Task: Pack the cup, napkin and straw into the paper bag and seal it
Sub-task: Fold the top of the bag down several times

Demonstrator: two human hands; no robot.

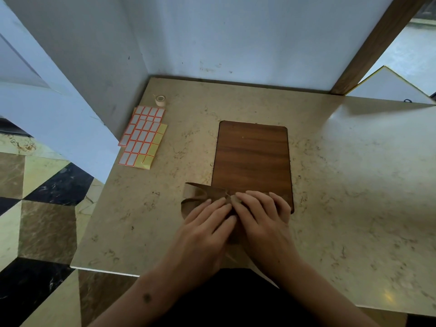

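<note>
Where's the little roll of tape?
In the head view, the tape roll sits at the table's far left corner by the wall, just behind the sticker sheets.

Bare forearms, no sleeves; dark mark on left forearm [147,297].

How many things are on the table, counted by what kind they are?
Paper bag: 1, under both hands
Sticker sheets: at least 2, overlapping, exact count unclear
Tape roll: 1
Wooden board: 1
Total: at least 5
</note>
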